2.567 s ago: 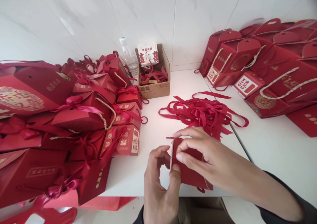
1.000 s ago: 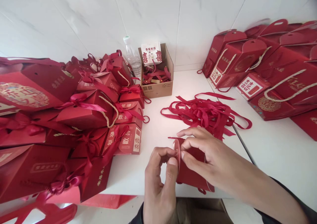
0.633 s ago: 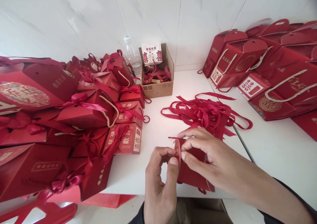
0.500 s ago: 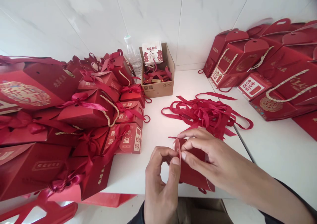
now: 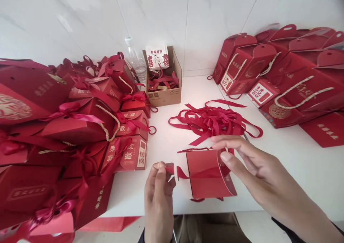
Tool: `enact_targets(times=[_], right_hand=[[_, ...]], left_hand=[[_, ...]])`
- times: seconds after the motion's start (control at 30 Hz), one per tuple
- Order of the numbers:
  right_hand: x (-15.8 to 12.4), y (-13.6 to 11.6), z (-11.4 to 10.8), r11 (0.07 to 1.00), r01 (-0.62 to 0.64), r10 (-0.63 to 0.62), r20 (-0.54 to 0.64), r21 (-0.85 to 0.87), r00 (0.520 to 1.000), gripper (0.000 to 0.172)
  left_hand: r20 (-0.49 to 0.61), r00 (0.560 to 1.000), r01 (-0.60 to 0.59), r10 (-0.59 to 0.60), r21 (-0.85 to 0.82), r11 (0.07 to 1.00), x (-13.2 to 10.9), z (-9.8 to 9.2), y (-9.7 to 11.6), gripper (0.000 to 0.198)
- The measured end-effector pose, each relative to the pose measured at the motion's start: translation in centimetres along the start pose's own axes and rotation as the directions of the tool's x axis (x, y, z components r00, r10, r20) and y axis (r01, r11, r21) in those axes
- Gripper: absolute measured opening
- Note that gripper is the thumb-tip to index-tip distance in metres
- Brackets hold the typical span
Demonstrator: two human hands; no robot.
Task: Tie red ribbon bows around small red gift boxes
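Observation:
My left hand (image 5: 159,196) pinches the end of a red ribbon (image 5: 182,173), left of a small red box (image 5: 205,185). The ribbon runs from my fingers across the box to its right side. My right hand (image 5: 249,164) is at the box's right edge, thumb and fingers curved around the curved flap; part of its grip is hidden. Dark red cord shows at the box's back and front edges. Behind the box lies a tangled pile of red ribbons (image 5: 215,121).
Many red gift boxes with bows (image 5: 88,119) crowd the left. A cardboard box (image 5: 163,98) and a plastic bottle (image 5: 136,62) stand near the wall. Red handled boxes (image 5: 292,71) fill the back right. The white table's front edge (image 5: 161,209) is close.
My left hand has drawn the ribbon out leftwards, away from the box. The box now lies with its side facing up. My right hand has shifted right, and the view has turned slightly right.

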State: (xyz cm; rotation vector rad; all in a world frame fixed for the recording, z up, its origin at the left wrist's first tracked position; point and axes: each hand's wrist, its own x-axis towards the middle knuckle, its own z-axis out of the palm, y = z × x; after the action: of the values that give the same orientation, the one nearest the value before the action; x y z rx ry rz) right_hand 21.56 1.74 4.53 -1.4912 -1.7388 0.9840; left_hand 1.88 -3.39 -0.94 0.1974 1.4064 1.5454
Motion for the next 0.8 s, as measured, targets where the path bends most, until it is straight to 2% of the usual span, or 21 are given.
enact_targets(times=[0.1, 0.17, 0.23, 0.3, 0.37, 0.53, 0.67, 0.8], right_hand=[[-1.6, 1.6, -0.3, 0.994, -0.105, 0.104, -0.055, -0.021, 0.993, 0.027], [-2.5, 2.7, -0.2, 0.988, -0.144, 0.141, -0.044, -0.050, 0.989, 0.029], [-3.0, 3.8, -0.2, 0.984, -0.153, 0.152, -0.023, -0.086, 0.988, 0.031], [-3.2, 4.6, -0.2, 0.984, -0.133, 0.132, -0.015, -0.121, 0.991, 0.028], [-3.2, 5.0, -0.3, 0.981, -0.121, 0.118, -0.032, -0.149, 0.993, 0.025], [-2.7, 4.2, -1.1, 0.988, -0.068, 0.057, -0.077, -0.139, 0.995, 0.026], [-1.7, 3.3, -2.2, 0.982, 0.058, -0.063, -0.022, -0.182, 0.998, 0.026], [-0.4, 3.3, -3.6, 0.957, 0.170, -0.158, 0.068, -0.234, 0.985, 0.027]], left_hand=[[-0.018, 0.992, 0.119, -0.123, -0.153, 0.981, 0.4, 0.1, 0.0, 0.038], [-0.006, 0.976, 0.210, -0.216, -0.216, 0.954, 0.5, 0.1, 0.0, 0.036], [-0.005, 0.965, 0.253, -0.264, -0.261, 0.931, 0.5, -0.1, -0.2, 0.032], [-0.005, 0.970, 0.231, -0.243, -0.287, 0.930, 0.6, -0.6, -0.5, 0.028], [-0.023, 0.984, 0.161, -0.174, -0.289, 0.944, 0.7, -1.3, -0.7, 0.027], [-0.055, 0.998, 0.017, -0.030, -0.221, 0.975, 0.4, -2.8, -0.7, 0.025], [-0.115, 0.993, -0.039, 0.022, -0.149, 0.988, -0.5, -3.2, -0.4, 0.017], [-0.175, 0.984, -0.043, 0.017, -0.145, 0.989, -0.1, -4.7, -0.4, 0.027]])
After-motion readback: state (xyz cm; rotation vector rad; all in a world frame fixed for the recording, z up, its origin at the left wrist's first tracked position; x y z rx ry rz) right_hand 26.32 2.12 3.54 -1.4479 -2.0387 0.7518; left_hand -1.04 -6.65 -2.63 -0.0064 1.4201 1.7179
